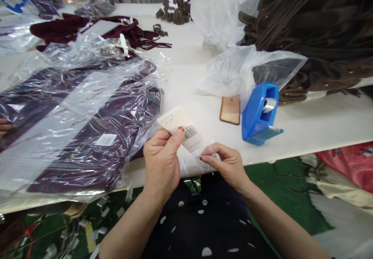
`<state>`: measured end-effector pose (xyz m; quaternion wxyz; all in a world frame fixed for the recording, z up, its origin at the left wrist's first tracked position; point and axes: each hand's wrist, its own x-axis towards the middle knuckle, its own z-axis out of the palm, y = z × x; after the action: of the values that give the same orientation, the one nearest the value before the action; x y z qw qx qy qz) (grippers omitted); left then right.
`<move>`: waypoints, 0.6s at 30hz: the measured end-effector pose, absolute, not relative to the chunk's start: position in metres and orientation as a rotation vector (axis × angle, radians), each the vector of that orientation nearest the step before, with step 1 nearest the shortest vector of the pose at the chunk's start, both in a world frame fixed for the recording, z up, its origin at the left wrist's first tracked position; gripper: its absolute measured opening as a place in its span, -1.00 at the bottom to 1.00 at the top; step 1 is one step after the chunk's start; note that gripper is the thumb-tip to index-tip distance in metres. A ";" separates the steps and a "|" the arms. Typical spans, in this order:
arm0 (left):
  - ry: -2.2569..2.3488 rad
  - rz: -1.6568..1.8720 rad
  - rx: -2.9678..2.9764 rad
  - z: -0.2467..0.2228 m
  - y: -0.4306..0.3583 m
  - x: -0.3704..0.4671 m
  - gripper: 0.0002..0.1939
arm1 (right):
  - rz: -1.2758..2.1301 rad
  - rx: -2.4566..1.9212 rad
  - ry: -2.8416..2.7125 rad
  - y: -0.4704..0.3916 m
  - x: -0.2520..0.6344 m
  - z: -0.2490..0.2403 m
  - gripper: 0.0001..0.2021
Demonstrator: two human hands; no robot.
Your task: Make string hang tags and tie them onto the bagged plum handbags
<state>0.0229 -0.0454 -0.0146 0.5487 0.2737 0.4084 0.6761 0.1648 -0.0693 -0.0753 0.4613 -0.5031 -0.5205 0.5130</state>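
Holding hand: the left hand (pixel 161 156), grip clenched on the pale card (pixel 183 118); thumb over the printed face, remaining fingers behind.
Card location: raised above the near edge of the white counter (pixel 186 70), in front of the person's body, between the bagged bundle (pixel 138 134) and the tape dispenser (pixel 259 113).
Card axis: long axis slants from upper left to lower right as I view it; the lower-right end points toward the right hand (pixel 229 163).
Free end of card: just beside the right hand's fingertips; the left thumb crosses the left long edge near mid-length.
Right hand: thumb and forefinger nearly together; something clear appears near the tips, but I cannot tell whether the grip is closed on it.
Tape dispenser: blue, standing on the counter beyond and to the right of the right hand, which is the nearer one; roll (pixel 269 105) visible, no lettering legible.
Card print: black barcode (pixel 190 133) beside the thumb; the digits and small text are too fine to read.
Bundle label: white sticker (pixel 105 139) with printed lines, illegible from here; dark purple goods lie under clear plastic.
Tan rectangle: flat object (pixel 230 110) left of the dispenser; one small mark near its far edge, not identifiable.
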 end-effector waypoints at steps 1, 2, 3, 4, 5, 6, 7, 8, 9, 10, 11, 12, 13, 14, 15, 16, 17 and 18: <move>0.953 1.603 0.641 -0.017 -0.046 0.026 -0.96 | 1.254 -1.240 -1.282 -0.069 0.165 -0.076 -0.88; 0.939 1.603 0.639 -0.018 -0.046 0.030 -0.96 | 1.250 -1.240 -1.282 -0.069 0.165 -0.076 -0.88; 0.928 1.604 0.644 -0.020 -0.046 0.032 -0.96 | 1.252 -1.238 -1.279 -0.069 0.165 -0.076 -0.88; 0.922 1.605 0.651 -0.022 -0.046 0.034 -0.96 | 1.260 -1.234 -1.273 -0.069 0.165 -0.076 -0.88; 0.921 1.607 0.657 -0.024 -0.046 0.035 -0.96 | 1.271 -1.231 -1.265 -0.069 0.165 -0.076 -0.87; 0.926 1.610 0.664 -0.026 -0.045 0.036 -0.95 | 1.283 -1.229 -1.256 -0.068 0.165 -0.076 -0.87; 0.935 1.613 0.674 -0.027 -0.045 0.036 -0.95 | 1.295 -1.231 -1.244 -0.068 0.165 -0.076 -0.87; 0.944 1.614 0.688 -0.029 -0.045 0.036 -0.96 | 1.307 -1.236 -1.229 -0.067 0.165 -0.076 -0.87; 0.953 1.617 0.706 -0.030 -0.045 0.035 -0.96 | 1.321 -1.242 -1.210 -0.067 0.165 -0.077 -0.86; 0.963 1.619 0.724 -0.031 -0.046 0.034 -0.96 | 1.338 -1.248 -1.184 -0.067 0.165 -0.077 -0.86; 0.973 1.617 0.742 -0.033 -0.046 0.033 -0.96 | 1.359 -1.250 -1.156 -0.067 0.165 -0.079 -0.85; 0.984 1.612 0.759 -0.034 -0.047 0.032 -0.97 | 1.385 -1.251 -1.123 -0.067 0.165 -0.080 -0.85; 0.994 1.606 0.772 -0.036 -0.048 0.031 -0.97 | 1.415 -1.250 -1.087 -0.067 0.164 -0.081 -0.84; 1.005 1.599 0.781 -0.038 -0.049 0.030 -0.98 | 1.446 -1.248 -1.050 -0.067 0.164 -0.082 -0.84; 1.016 1.590 0.790 -0.040 -0.050 0.029 -0.98 | 1.477 -1.247 -1.014 -0.068 0.163 -0.083 -0.83; 1.028 1.580 0.800 -0.041 -0.050 0.027 -0.97 | 1.504 -1.247 -0.983 -0.068 0.162 -0.084 -0.83; 1.042 1.572 0.812 -0.043 -0.051 0.026 -0.97 | 1.527 -1.245 -0.959 -0.068 0.162 -0.084 -0.83; 1.057 1.566 0.825 -0.045 -0.052 0.025 -0.97 | 1.548 -1.243 -0.942 -0.068 0.160 -0.084 -0.82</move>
<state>0.0247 -0.0516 -0.0449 0.5142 0.3433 0.4398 0.6515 0.1605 -0.0681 -0.0836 0.4549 -0.5037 -0.3817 0.6274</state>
